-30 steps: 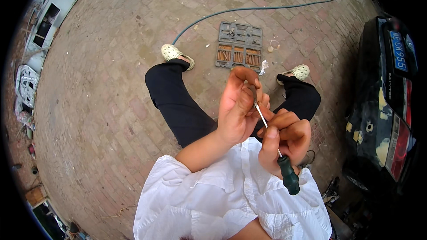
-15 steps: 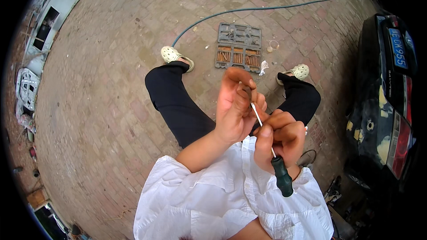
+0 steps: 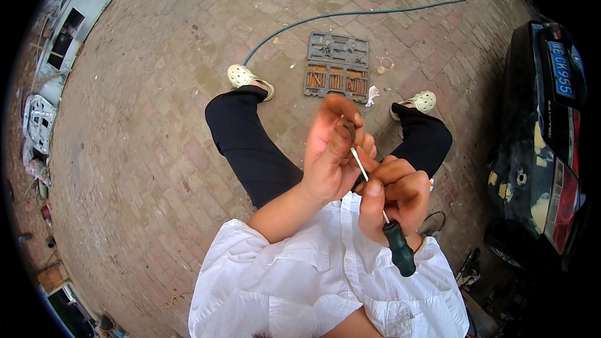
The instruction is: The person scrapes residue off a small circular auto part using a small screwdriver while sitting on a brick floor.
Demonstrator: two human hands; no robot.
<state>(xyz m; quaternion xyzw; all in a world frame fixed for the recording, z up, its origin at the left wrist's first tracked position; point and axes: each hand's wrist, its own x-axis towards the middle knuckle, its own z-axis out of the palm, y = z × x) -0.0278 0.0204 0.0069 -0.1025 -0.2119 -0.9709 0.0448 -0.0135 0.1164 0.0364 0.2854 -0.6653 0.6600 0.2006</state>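
Left hand [image 3: 335,150]: raised in front of the chest, fingers curled closed round something small at the shaft's tip; what the piece is cannot be made out, as it is hidden by the fingers.
Right hand [image 3: 394,197]: closed round the thin metal shaft just above the handle, thumb pressed along it, a grip that looks chosen for fine steering of the tip.
Screwdriver [image 3: 382,213]: held between both hands, tilted, tip up inside the left hand, dark green handle [image 3: 399,249] hanging free below the right fist.
Bit case [image 3: 337,75]: laid open on the brick paving [image 3: 144,150] between the two feet, within reach.
Hose [image 3: 350,14]: run across the paving behind the case.
Car [image 3: 551,144]: dark rear end parked at the right.
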